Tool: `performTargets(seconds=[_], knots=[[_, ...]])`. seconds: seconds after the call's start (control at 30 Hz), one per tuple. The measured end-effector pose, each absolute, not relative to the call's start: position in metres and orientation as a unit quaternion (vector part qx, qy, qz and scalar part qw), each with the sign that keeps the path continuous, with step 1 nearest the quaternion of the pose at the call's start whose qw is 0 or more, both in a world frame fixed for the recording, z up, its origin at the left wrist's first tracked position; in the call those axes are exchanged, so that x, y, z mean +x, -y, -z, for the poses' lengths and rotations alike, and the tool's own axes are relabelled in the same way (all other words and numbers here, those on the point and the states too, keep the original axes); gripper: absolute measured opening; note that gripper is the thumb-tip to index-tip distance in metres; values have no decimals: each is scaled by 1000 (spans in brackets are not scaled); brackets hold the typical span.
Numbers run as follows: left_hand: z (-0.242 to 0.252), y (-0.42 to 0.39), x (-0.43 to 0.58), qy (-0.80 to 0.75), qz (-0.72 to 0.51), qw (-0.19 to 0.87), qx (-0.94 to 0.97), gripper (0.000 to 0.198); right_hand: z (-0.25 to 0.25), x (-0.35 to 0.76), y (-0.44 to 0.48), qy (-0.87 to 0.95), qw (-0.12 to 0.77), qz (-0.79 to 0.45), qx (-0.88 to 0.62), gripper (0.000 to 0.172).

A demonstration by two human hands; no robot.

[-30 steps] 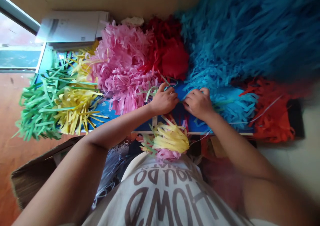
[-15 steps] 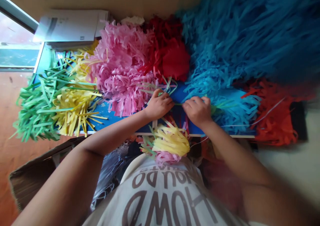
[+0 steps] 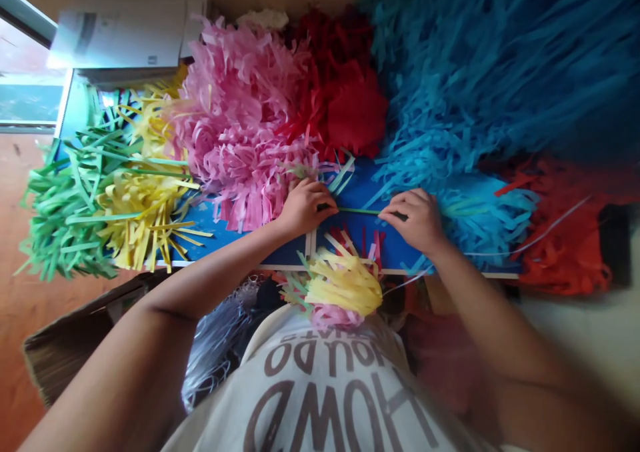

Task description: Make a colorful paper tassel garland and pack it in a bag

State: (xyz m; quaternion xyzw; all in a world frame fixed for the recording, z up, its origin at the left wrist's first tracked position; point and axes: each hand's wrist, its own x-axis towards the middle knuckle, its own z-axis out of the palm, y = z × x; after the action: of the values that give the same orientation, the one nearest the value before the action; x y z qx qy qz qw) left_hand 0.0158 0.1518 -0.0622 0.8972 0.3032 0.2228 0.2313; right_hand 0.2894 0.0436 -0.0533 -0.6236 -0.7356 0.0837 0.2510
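Note:
My left hand and my right hand are both pinched shut on the ends of a thin green paper strip, stretched level between them over a blue board. Loose green and pale strips fan out just above my left hand. A yellow, pink and green tassel bundle lies at the board's near edge, against my chest. Pink shredded-paper pompoms sit left of my hands and blue shredded paper lies to the right.
Red pompoms lie behind the hands, a big blue heap at the back right, orange-red shreds at the right. Green and yellow tassels lie left. White papers sit back left; a cardboard box stands near left.
My hands have drawn apart, the right going rightward, so the green strip now spans a clear gap between them. The view has shifted slightly.

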Motion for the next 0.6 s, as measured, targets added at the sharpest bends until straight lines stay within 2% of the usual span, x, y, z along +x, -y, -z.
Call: performTargets(seconds=[0.27, 0.43, 0.5, 0.6], knots=[[58, -147, 22, -346, -189, 180, 901, 25, 47, 287, -45, 727, 225, -104, -640, 19], [50, -145, 27, -329, -153, 114, 925, 23, 33, 277, -55, 726, 124, -95, -670, 11], [48, -146, 29, -296, -158, 79, 939, 19, 25, 272, -59, 737, 87, -86, -665, 3], [46, -147, 34, -190, -174, 51, 965, 19, 15, 266, -61, 785, 75, -59, -613, 15]])
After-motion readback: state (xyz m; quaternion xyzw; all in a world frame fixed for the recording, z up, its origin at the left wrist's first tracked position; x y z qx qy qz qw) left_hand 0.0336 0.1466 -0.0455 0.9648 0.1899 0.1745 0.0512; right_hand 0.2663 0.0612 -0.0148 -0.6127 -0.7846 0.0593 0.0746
